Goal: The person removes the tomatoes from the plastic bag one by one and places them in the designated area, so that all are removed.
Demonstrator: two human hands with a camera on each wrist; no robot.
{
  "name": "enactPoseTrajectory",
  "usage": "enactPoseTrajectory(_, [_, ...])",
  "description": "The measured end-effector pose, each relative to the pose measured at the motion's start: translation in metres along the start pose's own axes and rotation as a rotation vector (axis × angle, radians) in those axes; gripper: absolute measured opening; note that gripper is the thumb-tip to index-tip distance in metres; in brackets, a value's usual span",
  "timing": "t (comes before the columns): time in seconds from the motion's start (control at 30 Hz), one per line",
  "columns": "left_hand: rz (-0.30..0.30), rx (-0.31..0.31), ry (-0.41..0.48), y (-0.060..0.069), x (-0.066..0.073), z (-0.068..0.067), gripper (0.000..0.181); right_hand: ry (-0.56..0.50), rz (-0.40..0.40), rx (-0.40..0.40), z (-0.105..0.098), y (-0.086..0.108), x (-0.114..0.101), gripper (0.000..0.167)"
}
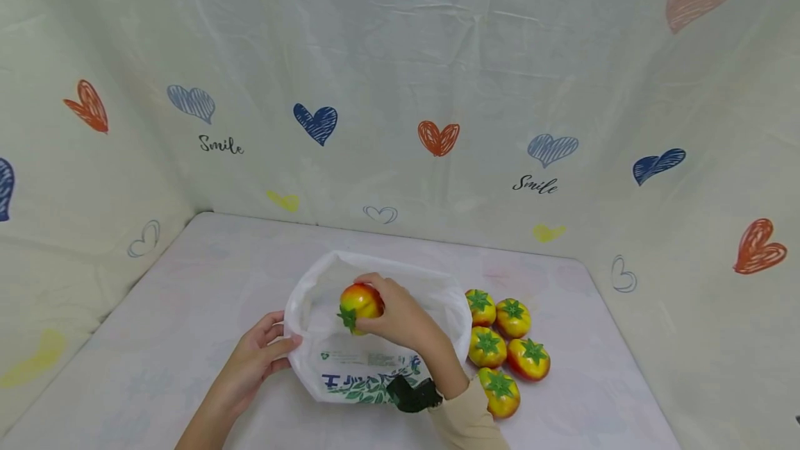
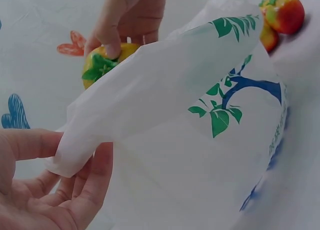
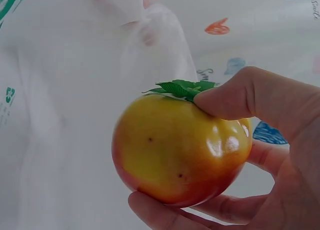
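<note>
A white plastic bag (image 1: 375,380) printed with green leaves stands with its mouth held wide. My left hand (image 1: 255,360) pinches the left side of its rim; in the left wrist view the thumb and fingers (image 2: 95,177) have the folded edge between them. At the bag's mouth, my right hand (image 1: 400,314) grips a yellow-red persimmon (image 1: 361,303) with a green leafy top. The right wrist view shows the thumb by the stem end of this glossy persimmon (image 3: 175,145) and fingers beneath it. Whether anything lies deep inside the bag cannot be made out.
Several more persimmons (image 1: 487,346) sit in a cluster on the white table (image 1: 206,283), close to the bag's right side. A pale curtain (image 1: 387,75) with printed hearts hangs behind the table and along its sides. A dark band (image 1: 412,394) is on my right wrist.
</note>
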State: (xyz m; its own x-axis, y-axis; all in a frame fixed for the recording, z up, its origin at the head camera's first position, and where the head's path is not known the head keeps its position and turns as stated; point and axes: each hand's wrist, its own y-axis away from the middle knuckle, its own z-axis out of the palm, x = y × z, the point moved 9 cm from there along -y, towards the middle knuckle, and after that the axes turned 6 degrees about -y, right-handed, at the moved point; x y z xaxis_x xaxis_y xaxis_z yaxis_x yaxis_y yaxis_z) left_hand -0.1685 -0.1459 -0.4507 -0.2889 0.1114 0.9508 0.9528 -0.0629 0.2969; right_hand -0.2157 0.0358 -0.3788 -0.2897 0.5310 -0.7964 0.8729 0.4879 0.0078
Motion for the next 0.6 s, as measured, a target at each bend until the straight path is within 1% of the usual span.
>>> enactPoseTrajectory(0.23, [0.026,-0.005,0.007,-0.001,0.002,0.0,0.05,-0.084,-0.015,0.08,-0.011,0.018,0.004,0.056])
enactPoseTrajectory(0.43, [0.021,0.005,0.005,-0.001,0.001,0.0,0.05,-0.151,-0.02,0.132,-0.019,0.032,0.013,0.056])
enactPoseTrajectory(0.6, [0.016,0.007,0.007,-0.001,0.001,0.0,0.051,-0.21,0.013,0.159,-0.023,0.045,0.024,0.054])
